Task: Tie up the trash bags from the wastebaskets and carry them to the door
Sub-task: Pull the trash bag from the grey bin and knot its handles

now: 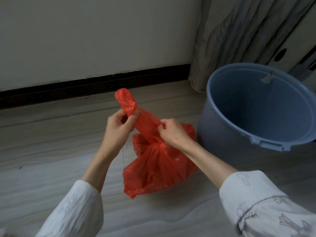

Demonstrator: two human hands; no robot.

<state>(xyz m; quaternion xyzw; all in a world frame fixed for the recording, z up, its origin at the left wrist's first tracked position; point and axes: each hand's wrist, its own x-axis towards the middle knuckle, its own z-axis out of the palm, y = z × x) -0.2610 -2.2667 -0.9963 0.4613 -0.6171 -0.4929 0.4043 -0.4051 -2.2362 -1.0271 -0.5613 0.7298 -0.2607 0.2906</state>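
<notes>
Pale wood-grain floor (51, 151) is running up to a white wall (94, 31) with a dark baseboard (95, 84) along its foot. At the far right a grey curtain (239, 31) is hanging down to the floor.

A person in white sleeves is reaching both arms forward over a red trash bag (157, 168). The bag is sitting on the floor in the middle of the scene, its body gathered into a bunch and its neck twisted into a long rope that is rising up and to the left. The left hand (119, 124) is gripping the twisted neck close to its upper end, with fingers and thumb curled round the plastic; the loose top of the bag is sticking out above this grip. The right hand (172, 132) is pinching the same neck lower down, just above the gathered part, with fingertips pressed on the plastic.

Just beside the bag, on its right, a blue wastebasket (222, 130) is standing on the floor. Its inside is showing no bag, and a small scrap of tape (267, 77) is clinging to the far inner wall.
</notes>
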